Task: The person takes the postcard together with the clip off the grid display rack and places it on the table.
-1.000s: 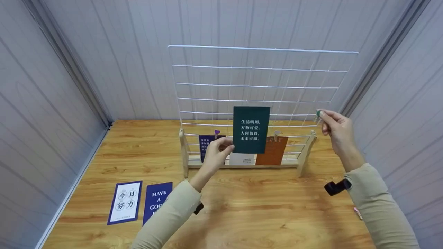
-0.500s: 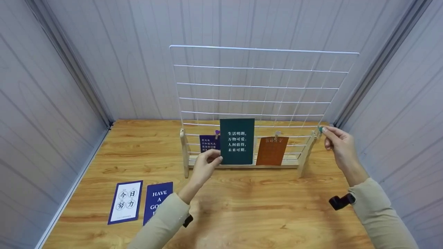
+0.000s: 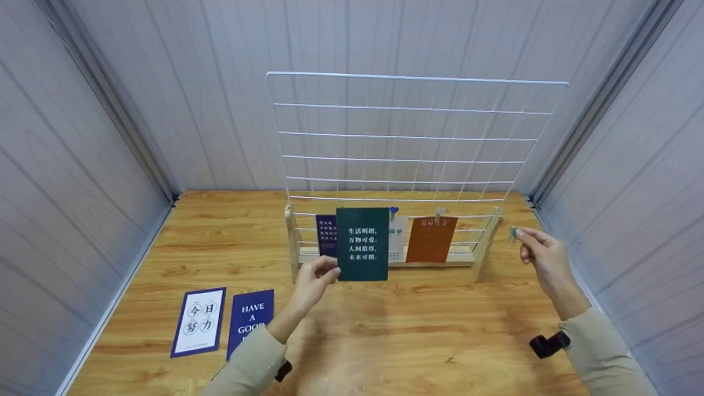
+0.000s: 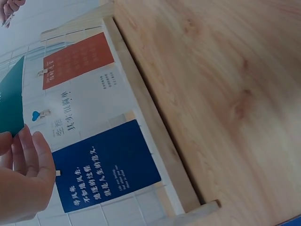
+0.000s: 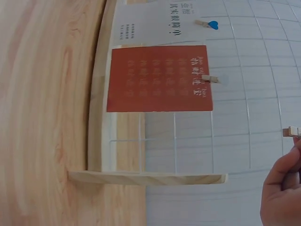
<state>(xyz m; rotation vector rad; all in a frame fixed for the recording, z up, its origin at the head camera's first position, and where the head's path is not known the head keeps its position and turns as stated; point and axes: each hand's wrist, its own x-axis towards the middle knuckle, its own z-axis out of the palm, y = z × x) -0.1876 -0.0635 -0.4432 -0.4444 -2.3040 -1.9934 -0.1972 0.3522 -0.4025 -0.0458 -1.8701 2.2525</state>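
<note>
My left hand (image 3: 313, 283) pinches a dark green card (image 3: 362, 245) with white lettering by its lower left edge. The card is held upright in front of the wire grid rack (image 3: 407, 137), overlapping a white card (image 3: 397, 239) in the head view. To the right of the rack, my right hand (image 3: 544, 264) pinches a small clothespin (image 3: 513, 235) with a green top; its wooden end shows in the right wrist view. On the grid's lower wires hang a blue card (image 4: 108, 165), the white card and an orange card (image 5: 160, 80), clipped with small clothespins.
Two blue-edged cards lie on the wooden table at the left: a white-faced card (image 3: 198, 322) and a "HAVE A GOOD" card (image 3: 252, 313), partly covered by my left sleeve. Wooden feet (image 3: 487, 247) hold up the rack. Pale panel walls stand behind and at both sides.
My left hand has brought the green card down and to the left, uncovering part of the white card. My right hand has lowered beside the rack, still pinching the clothespin.
</note>
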